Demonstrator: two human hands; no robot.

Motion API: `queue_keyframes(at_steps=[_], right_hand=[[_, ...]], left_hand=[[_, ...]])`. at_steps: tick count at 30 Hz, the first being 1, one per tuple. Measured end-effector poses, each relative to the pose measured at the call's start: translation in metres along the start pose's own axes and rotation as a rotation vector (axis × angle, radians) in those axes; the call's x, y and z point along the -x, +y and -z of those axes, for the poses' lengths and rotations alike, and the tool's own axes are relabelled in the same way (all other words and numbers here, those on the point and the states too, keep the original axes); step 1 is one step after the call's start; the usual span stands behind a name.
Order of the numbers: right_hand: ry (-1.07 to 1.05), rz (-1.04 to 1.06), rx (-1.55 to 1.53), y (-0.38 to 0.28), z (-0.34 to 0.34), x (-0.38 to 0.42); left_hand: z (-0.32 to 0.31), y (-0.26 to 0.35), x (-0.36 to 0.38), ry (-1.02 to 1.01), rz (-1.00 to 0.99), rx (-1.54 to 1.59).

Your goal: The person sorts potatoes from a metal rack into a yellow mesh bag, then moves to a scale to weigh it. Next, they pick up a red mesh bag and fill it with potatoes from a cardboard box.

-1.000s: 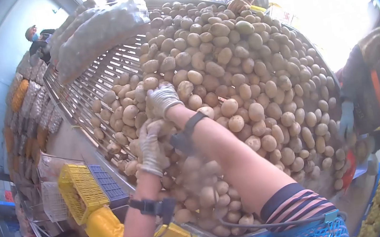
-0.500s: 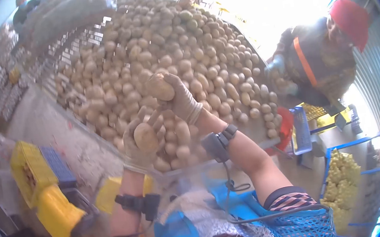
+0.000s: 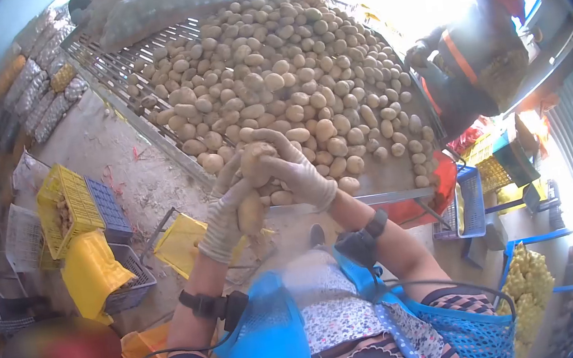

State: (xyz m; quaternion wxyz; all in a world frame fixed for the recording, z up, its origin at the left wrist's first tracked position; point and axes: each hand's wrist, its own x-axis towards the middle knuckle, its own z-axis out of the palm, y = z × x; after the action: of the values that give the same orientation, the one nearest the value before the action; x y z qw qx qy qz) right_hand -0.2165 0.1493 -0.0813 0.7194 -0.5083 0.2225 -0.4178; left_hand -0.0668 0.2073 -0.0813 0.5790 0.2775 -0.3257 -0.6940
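Note:
Both my hands wear pale gloves and meet just above the near edge of a big heap of potatoes (image 3: 283,100). My right hand (image 3: 304,176) curls its fingers and thumb around a brownish potato (image 3: 257,162). Close against it, my left hand (image 3: 218,220) has its fingertips by that same potato. A second, longer potato (image 3: 250,214) rests at the thumb side of my left palm, lower down. Part of the left fingers is hidden behind the potatoes.
The heap lies on a slatted metal sorting table (image 3: 141,118), with a full sack (image 3: 163,10) at its far left. Yellow crates (image 3: 70,211) and a yellow bin (image 3: 183,243) stand left. A co-worker (image 3: 469,53) is at right, near a blue crate (image 3: 469,202).
My hands have come together, the right one lowering its potato to the left. The left hand has turned from palm up. The view has shifted, and the co-worker at right has moved.

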Motion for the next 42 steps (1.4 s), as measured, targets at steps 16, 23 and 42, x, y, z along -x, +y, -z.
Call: queue_keyframes(at_steps=[16, 23, 42], right_hand=[[0.312, 0.218, 0.463, 0.024, 0.069, -0.004], [-0.178, -0.074, 0.459, 0.091, 0.027, -0.007], [0.055, -0.683, 0.521, 0.094, -0.008, 0.011]], left_hand=[[-0.035, -0.044, -0.041, -0.005, 0.224, 0.16], [0.053, -0.06, 0.041, 0.201, 0.194, 0.26], [0.282, -0.085, 0.422, 0.314, -0.842, 0.957]])
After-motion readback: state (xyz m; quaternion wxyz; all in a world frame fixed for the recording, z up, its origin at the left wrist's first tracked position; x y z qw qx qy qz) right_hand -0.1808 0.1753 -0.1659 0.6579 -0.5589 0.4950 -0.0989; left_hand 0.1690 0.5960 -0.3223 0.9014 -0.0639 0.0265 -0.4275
